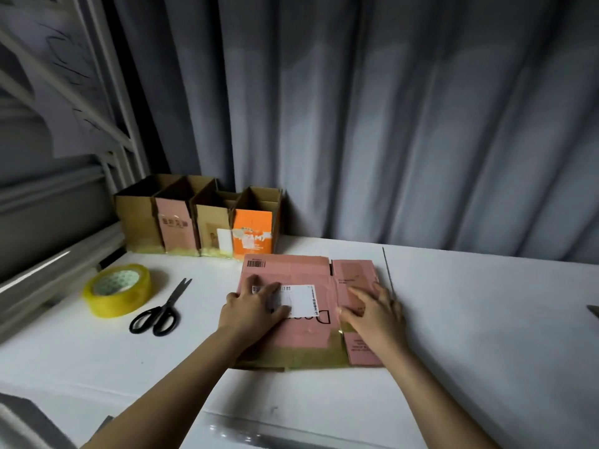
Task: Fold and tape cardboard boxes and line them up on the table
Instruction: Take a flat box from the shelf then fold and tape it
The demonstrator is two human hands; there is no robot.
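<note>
While grey curtains [405,118] fill the upper frame, a white table [486,319] spans the lower half. At centre lies a flattened pink cardboard box [304,335], pressed by the left hand [256,311] and right hand [376,315], both with fingers straight and spread, gripping nothing. Four folded boxes [197,218] stand in a row at centre left, above the yellow tape roll [117,290] and, beside it, black scissors [160,311].

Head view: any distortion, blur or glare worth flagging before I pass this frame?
Head view: wide-angle bending curves the table edge and the window frame at left; dim, soft lighting; glare streak along the near edge; both hands and the flattened pink box stay readable, label text slightly soft.
</note>
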